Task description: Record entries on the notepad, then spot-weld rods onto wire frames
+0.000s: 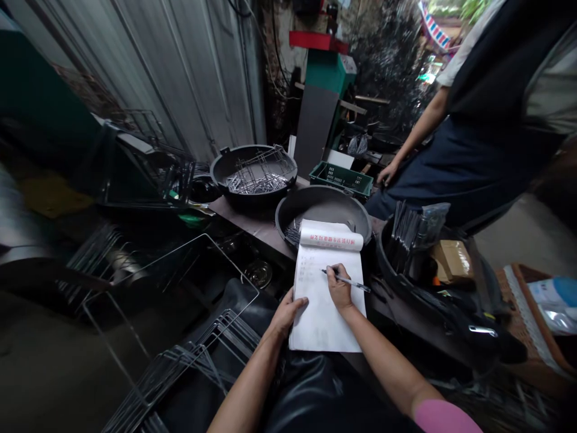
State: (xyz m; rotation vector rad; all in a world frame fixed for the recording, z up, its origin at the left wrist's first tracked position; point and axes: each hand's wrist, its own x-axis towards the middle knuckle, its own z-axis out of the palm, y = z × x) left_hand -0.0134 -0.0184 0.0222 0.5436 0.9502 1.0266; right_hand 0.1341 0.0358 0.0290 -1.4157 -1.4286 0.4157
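Notepad (327,325) lies in front of the person, its near edge above the dark lap and its long axis running almost straight away from the body. The left hand (286,310) is at its left edge, lower than the writing area; its thumb lies on the page and its fingers go out of sight beneath, so the grip looks clamped on that edge. The left forearm comes up from below, slanting inward to the right.

The right hand (339,288) is over the middle of the sheet, nearer the faint marks, and its grip is closed on a pen (356,283). The pen lies across the pad's length: tip to the left, butt to the right and a little nearer the body. Whether the tip touches the paper I cannot tell. The right forearm slants in from the lower right, bent at the wrist.

At the pad's far end, a rolled sheet (331,235) with red printing lies just before the front pan (342,201) on the counter (252,222). Beyond it stand a back pan (238,157), holding metal rods (256,183), and a green crate (341,175), with a co-worker's hand (388,173) near the crate.
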